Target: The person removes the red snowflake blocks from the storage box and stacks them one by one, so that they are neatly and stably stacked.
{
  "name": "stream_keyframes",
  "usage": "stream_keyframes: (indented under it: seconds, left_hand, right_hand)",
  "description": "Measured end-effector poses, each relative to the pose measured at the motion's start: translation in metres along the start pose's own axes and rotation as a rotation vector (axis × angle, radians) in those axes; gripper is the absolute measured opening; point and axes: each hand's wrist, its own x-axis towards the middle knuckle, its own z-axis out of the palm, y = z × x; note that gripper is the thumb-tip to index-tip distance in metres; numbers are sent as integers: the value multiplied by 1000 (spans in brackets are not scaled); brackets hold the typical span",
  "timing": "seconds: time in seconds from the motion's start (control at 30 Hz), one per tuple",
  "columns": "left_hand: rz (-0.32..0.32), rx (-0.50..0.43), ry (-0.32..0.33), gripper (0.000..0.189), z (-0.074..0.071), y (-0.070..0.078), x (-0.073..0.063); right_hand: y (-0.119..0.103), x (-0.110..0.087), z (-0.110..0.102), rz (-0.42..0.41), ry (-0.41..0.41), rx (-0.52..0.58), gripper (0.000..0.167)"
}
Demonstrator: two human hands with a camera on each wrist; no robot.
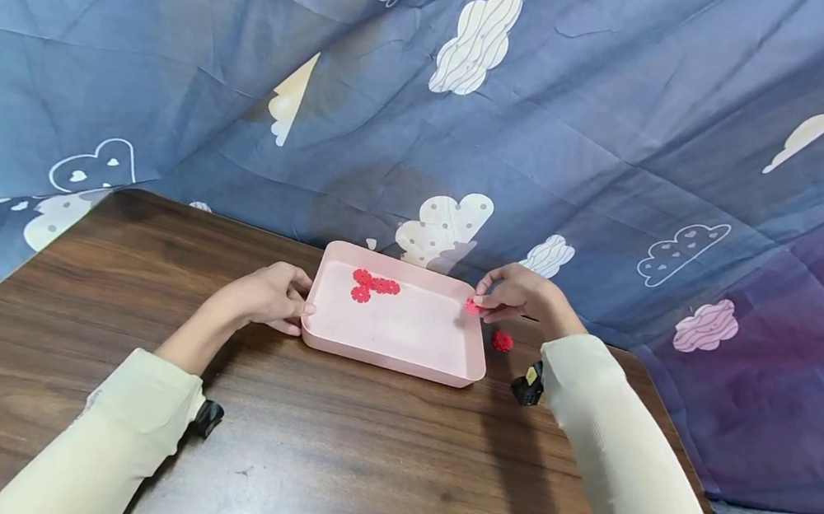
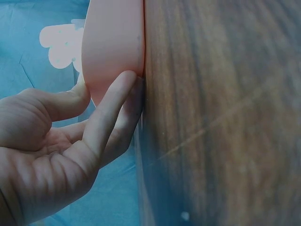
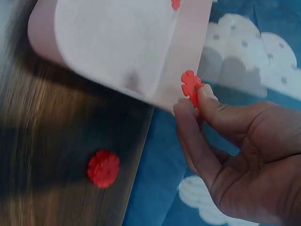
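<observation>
A shallow pink tray (image 1: pixel 387 358) lies on the table, with several red flower-shaped plastic pieces (image 1: pixel 361 293) grouped at its far left inside. My left hand (image 1: pixel 270 300) grips the tray's left end, thumb over the rim and fingers against the outer wall (image 2: pixel 113 37). Between thumb and fingertips, my right hand (image 1: pixel 516 293) pinches one red flower-shaped piece (image 3: pixel 190 87) at the tray's right rim. Just outside that end, more red pieces (image 3: pixel 104 168) sit in a small stack on the wood.
The brown wooden table (image 1: pixel 334 448) ends at the back against a blue cloth (image 1: pixel 581 124) with cloud prints. Dark wrist devices show under both cuffs, the right one (image 1: pixel 528 384) hanging over the table near the small stack.
</observation>
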Motion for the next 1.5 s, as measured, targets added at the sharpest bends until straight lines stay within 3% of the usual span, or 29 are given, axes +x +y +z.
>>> stream_keyframes:
  seconds: [0.23, 0.67, 1.2, 1.5]
  left_hand:
    - [0, 0, -7, 54, 0, 0, -1]
    - [-6, -12, 5, 53, 1, 2, 0]
    - [-4, -14, 1, 55, 1, 1, -1]
    - [-2, -14, -1, 55, 1, 1, -1]
  right_hand:
    - [30, 0, -16, 29, -16, 77, 13]
    - [72, 4, -27, 108, 1, 87, 9]
    - [94, 16, -21, 140, 5, 70, 7]
    - [97, 17, -14, 141, 37, 82, 19]
